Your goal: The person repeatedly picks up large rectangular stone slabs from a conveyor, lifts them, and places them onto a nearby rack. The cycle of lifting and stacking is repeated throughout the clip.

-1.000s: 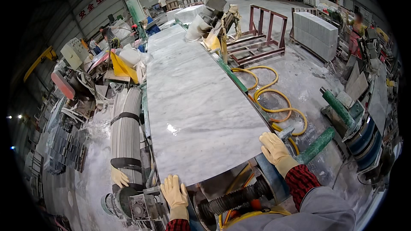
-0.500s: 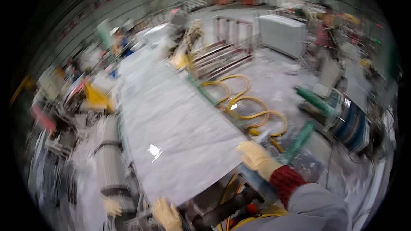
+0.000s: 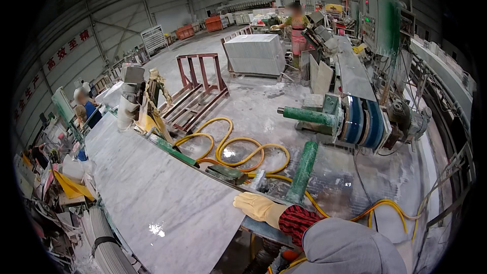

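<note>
Grey marble slab (image 3: pixel 152 193) on rollers | right hand (image 3: pixel 256 207) in yellow glove, open, flat on slab corner | left hand unseen

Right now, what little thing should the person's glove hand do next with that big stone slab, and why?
Probably keep the right hand pressed on the near corner of the grey marble slab and steady it. Only that yellow-gloved hand shows on the slab; the left hand is out of view, and the long slab lies flat.
</note>
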`<action>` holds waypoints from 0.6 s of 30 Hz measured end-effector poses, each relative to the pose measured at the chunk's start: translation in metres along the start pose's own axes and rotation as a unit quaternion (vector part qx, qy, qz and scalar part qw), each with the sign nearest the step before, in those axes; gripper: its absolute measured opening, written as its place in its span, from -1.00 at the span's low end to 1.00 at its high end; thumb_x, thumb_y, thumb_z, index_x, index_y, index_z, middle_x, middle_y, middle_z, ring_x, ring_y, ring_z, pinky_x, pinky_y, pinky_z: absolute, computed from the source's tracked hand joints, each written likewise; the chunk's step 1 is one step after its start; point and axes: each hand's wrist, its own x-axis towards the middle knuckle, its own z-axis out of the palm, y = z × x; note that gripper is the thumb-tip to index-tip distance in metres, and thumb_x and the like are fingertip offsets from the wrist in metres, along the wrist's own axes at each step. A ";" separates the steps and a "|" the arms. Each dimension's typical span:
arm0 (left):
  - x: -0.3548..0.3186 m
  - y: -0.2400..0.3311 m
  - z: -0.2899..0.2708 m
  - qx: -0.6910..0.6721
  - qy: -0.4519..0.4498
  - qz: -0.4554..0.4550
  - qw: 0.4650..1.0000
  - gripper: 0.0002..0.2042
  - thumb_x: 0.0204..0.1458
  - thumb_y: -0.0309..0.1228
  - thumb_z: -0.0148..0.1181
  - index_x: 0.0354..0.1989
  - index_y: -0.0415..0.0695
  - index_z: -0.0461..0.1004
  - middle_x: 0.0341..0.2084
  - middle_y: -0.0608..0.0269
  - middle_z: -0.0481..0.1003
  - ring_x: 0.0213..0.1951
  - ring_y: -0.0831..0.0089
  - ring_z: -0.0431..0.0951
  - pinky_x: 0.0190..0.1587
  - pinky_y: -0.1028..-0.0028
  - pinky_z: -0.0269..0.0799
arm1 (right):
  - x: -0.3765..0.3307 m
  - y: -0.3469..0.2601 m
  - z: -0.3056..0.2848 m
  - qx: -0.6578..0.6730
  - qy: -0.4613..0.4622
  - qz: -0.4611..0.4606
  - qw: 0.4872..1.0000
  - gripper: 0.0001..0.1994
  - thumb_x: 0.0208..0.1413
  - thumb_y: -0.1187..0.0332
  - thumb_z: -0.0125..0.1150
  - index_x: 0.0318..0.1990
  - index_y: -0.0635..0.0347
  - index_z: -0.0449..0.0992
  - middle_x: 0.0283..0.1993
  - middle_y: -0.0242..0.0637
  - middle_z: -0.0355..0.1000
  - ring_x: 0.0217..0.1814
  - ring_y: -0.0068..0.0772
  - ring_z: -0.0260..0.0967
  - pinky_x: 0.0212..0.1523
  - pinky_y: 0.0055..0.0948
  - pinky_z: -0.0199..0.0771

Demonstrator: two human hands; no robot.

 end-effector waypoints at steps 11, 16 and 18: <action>-0.007 -0.002 0.001 -0.020 0.017 0.005 1.000 -0.55 0.41 -0.13 0.19 0.29 -0.19 0.61 0.27 -0.17 0.57 0.35 -0.20 0.48 0.49 -0.27 0.15 | 0.001 -0.006 -0.006 -0.032 0.023 -0.027 0.999 -0.57 0.18 0.46 0.28 0.23 0.17 0.50 0.30 -0.09 0.46 0.39 0.02 0.38 0.47 -0.11 0.37; -0.005 0.002 -0.003 -0.023 0.018 0.007 1.000 -0.53 0.42 -0.10 0.15 0.31 -0.16 0.61 0.29 -0.17 0.56 0.37 -0.21 0.45 0.51 -0.30 0.10 | 0.002 -0.011 -0.013 -0.015 0.008 -0.002 1.000 -0.58 0.17 0.48 0.28 0.21 0.16 0.51 0.28 -0.10 0.47 0.37 0.01 0.41 0.45 -0.13 0.39; -0.004 0.005 -0.008 -0.025 -0.002 -0.006 1.000 -0.53 0.42 -0.10 0.14 0.32 -0.15 0.61 0.30 -0.16 0.55 0.38 -0.21 0.44 0.52 -0.29 0.08 | 0.002 -0.013 -0.015 -0.010 0.017 -0.003 1.000 -0.58 0.16 0.48 0.29 0.20 0.15 0.51 0.27 -0.10 0.47 0.36 0.01 0.41 0.44 -0.13 0.40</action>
